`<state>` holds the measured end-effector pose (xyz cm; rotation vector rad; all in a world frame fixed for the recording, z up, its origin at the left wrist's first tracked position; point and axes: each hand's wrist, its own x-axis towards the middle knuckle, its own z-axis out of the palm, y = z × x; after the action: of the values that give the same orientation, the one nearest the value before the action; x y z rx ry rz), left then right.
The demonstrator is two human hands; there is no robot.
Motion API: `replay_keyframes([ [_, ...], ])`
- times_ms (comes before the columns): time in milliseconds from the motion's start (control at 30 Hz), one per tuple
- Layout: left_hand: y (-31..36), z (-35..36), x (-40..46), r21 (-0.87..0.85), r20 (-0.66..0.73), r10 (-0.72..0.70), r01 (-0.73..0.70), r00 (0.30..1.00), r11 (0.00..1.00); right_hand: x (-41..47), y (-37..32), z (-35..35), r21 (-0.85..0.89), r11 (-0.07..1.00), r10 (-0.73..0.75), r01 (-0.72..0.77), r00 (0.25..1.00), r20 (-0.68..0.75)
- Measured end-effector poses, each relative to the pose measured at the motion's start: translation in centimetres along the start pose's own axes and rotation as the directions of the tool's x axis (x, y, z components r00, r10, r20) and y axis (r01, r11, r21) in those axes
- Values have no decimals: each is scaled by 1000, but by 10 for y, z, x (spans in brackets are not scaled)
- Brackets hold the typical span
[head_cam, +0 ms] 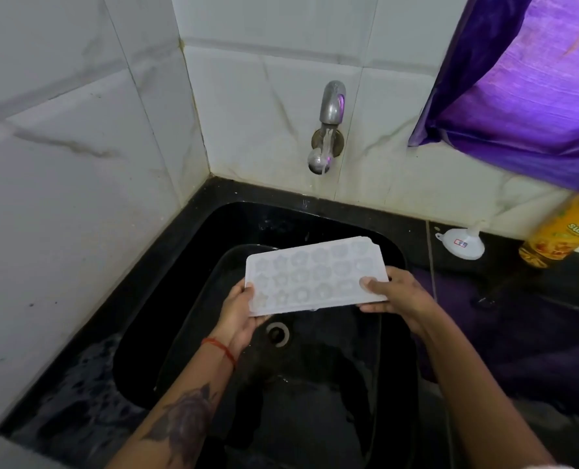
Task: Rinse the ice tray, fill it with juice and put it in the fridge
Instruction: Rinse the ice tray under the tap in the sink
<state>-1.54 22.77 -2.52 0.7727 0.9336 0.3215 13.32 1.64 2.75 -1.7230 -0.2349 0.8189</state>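
A translucent white ice tray with several flower-shaped moulds is held level over the black sink. My left hand grips its left short end, thumb on top. At the tray's right end my right hand holds it, thumb pressed on the top face and fingers underneath. A thin stream of water runs from the metal tap on the tiled wall, falling behind the tray's far edge. A yellow juice bottle stands on the counter at the right.
A small white funnel lies on the black counter beside the bottle. A purple curtain hangs at the upper right. The sink drain sits below the tray. White tiled walls close the corner on the left and behind.
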Motion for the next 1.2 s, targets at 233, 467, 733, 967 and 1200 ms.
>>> replay_keyframes([
  [233, -22, 7, -20, 290, -7, -144, 140, 990, 947, -29, -28, -1, -147, 984, -110, 98, 991, -77],
  [467, -28, 10, -28, 328, 52, -201, 173, 978, 929, -49, -47, 11, -254, 944, -228, 211, 973, -38],
  [733, -17, 11, -31, 255, 61, -161, 141, 985, 957, -63, -63, 21, -391, 865, -349, 314, 937, -21],
  [967, 7, 17, -27, 52, 61, 33, -36, 998, 998, -75, -84, 26, -493, 749, -524, 443, 851, -32],
  [1200, 12, 5, -27, 96, 99, 91, -100, 991, 990, -73, -73, 32, -584, 657, -612, 476, 790, -44],
])
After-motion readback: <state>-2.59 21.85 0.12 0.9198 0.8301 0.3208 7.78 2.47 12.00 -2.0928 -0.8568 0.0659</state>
